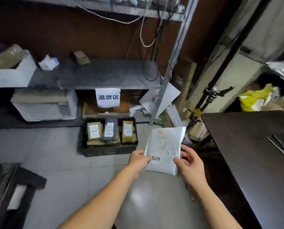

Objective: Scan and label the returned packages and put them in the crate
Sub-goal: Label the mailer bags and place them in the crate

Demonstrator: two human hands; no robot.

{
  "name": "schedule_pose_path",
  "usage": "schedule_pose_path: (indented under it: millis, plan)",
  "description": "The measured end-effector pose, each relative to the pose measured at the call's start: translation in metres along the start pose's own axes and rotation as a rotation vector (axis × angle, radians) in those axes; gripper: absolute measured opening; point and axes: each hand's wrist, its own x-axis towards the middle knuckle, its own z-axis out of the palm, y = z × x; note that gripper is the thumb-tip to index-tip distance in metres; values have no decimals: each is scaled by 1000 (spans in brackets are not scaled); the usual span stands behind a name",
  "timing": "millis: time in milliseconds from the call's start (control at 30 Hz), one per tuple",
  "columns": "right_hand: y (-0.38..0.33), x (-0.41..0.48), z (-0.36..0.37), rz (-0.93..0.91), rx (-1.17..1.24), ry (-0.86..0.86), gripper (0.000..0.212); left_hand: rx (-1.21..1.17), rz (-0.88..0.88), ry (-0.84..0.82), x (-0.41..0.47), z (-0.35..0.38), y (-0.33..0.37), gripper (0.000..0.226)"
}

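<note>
White package (164,146) held in both hands above the floor (55,154).
Left hand (138,160) fingers pinch its left edge; right hand (190,164) fingers curl round its right edge. Black crate (105,152), part-filled, on floor just left.

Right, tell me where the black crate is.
In the head view the black crate sits on the floor just left of centre, below the white paper sign and left of the white package that the left hand and right hand hold.
</note>
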Motion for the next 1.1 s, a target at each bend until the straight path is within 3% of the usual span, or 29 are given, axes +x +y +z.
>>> schedule_pose_path:
  millis: [300,567,833,1100]
  plan:
    - [-6,114,156,51,-189,-105,45,-66,55,125,91,-137,24,40]
    - [67,264,265,164,-322,-294,46,-14,-10,277,234,-197,12,47]
    - [181,403,319,275,-491,-299,46,128,-17,196,397,-200,-35,49]
    - [290,524,351,222,-615,-287,67,244,88,183,568,-177,-78,47]
